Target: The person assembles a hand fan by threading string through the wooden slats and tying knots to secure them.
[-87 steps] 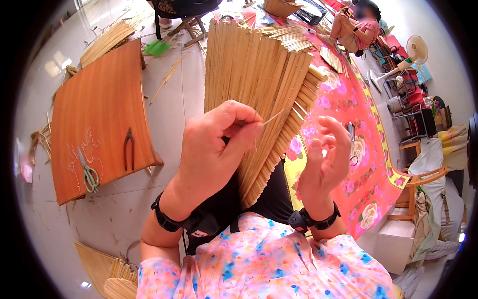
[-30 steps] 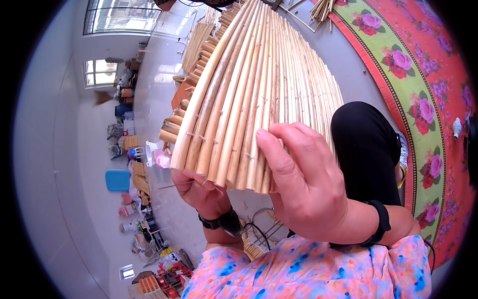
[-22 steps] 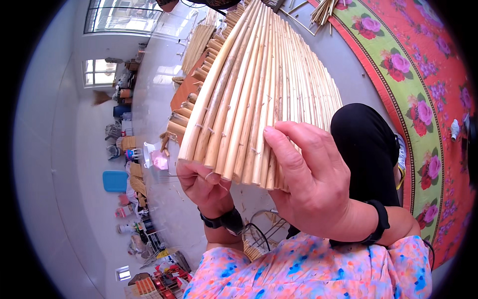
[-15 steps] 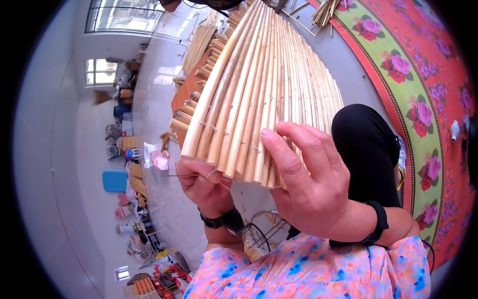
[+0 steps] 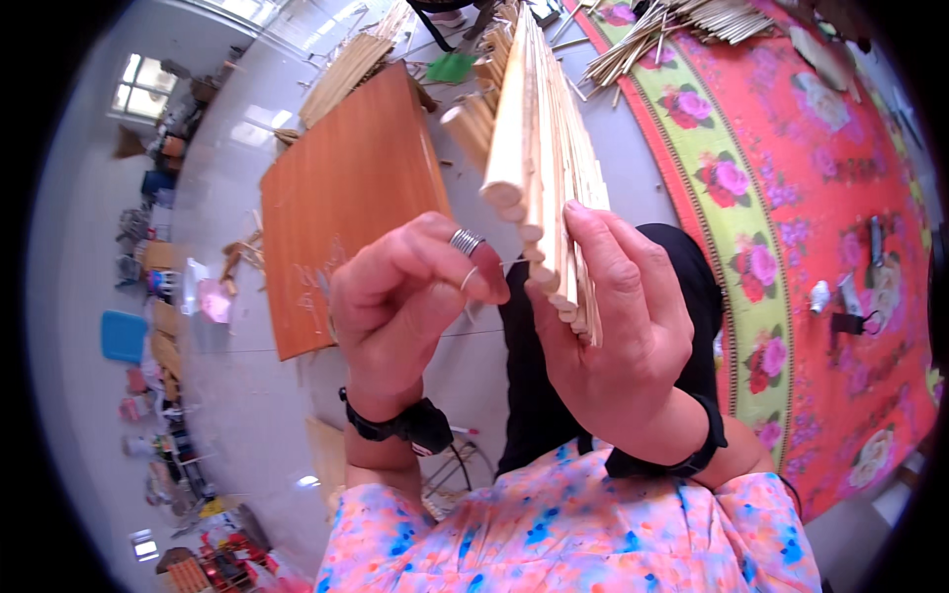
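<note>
A mat of pale reed stalks (image 5: 542, 188), laid side by side and joined, stands nearly edge-on in front of me with its cut ends toward me. My right hand (image 5: 625, 321) is closed round its near end, fingers on the right face and thumb by the lower ends. To the left of the stalk ends, my left hand (image 5: 410, 301) pinches a thin needle with a pale thread (image 5: 469, 279) looped at its fingertips. The needle is mostly hidden by the fingers. A coiled silver ring (image 5: 466, 241) sits on one left finger.
An orange-brown wooden board (image 5: 356, 198) lies at my left. Loose reeds (image 5: 633, 49) and a red floral cloth (image 5: 761, 247) spread on the right. A green piece (image 5: 452, 67) lies beyond the board. Boxes and a blue lid (image 5: 125, 337) line the left wall.
The mat has turned from showing its broad face to nearly edge-on. My left hand has come out from beneath it to its left side; my right hand still grips it.
</note>
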The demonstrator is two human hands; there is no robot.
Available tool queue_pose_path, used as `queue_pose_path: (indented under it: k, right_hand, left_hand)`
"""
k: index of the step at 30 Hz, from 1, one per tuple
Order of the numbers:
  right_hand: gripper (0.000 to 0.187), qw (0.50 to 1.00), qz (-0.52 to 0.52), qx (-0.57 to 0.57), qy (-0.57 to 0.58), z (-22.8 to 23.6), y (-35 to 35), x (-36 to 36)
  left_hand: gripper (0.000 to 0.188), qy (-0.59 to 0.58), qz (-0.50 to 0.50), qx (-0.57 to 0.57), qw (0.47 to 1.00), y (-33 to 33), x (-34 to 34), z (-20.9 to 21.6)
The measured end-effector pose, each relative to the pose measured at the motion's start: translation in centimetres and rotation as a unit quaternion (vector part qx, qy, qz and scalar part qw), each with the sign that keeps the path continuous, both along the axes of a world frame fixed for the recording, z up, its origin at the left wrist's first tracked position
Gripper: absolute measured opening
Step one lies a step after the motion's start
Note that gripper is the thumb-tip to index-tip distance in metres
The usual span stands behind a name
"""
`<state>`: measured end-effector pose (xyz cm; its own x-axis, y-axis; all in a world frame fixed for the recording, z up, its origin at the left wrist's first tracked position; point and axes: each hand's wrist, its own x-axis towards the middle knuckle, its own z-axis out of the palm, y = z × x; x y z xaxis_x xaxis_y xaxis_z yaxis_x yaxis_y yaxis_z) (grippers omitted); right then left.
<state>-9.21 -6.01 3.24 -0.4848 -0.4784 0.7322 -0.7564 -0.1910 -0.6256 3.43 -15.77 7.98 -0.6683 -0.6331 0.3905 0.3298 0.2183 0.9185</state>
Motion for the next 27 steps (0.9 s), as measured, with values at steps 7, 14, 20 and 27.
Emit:
queue_pose_path:
  k: [7,14,20,27]
  right_hand:
    - [0.043,0.996,-0.024,0.058,0.07,0.8,0.8,0.5]
    - [0.04,0.989,-0.072,0.126,0.041,0.5,1.8,0.3]
    - [0.037,0.991,-0.102,0.082,0.008,-0.7,1.6,0.0]
    - [0.033,0.991,-0.111,0.052,-0.045,-0.9,1.3,0.3]
  left_hand:
    - [0.005,0.022,-0.122,0.035,0.992,-3.0,0.5,-1.5]
    - [0.007,0.039,-0.048,-0.148,0.987,-3.1,0.1,-1.8]
    - [0.009,-0.063,0.105,-0.323,0.939,-1.7,1.8,-1.9]
    - [0.022,-0.119,0.149,-0.459,0.868,-1.5,2.3,-2.1]
